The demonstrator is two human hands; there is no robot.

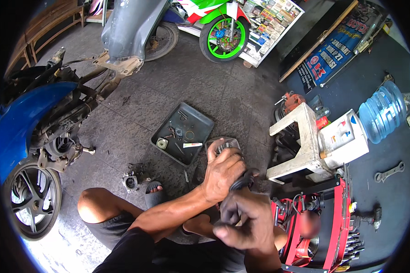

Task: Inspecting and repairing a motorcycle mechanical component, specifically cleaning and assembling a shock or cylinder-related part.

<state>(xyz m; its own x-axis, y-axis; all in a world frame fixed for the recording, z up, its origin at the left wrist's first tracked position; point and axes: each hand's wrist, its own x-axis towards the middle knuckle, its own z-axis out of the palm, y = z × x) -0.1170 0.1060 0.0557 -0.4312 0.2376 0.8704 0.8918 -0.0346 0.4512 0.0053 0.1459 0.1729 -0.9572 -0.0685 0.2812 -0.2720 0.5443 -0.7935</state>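
Observation:
My left hand is closed in front of my lap, its fingers wrapped round a small grey part that shows only at the knuckles. Just below and to the right, my right hand is curled, its fingers stained dark; anything in its grip is hidden. A dark curved piece shows between the two hands, its kind unclear. Behind my left hand stands a clear container. Farther out, a black tray bears small metal parts, a ring and a white tube. A carburetor-like metal part lies on the floor by my sandalled foot.
A partly stripped blue motorbike stands at left. Ahead is a motorbike with a green-rimmed wheel. At right are a worn white stool, a red tool rack and a blue water bottle.

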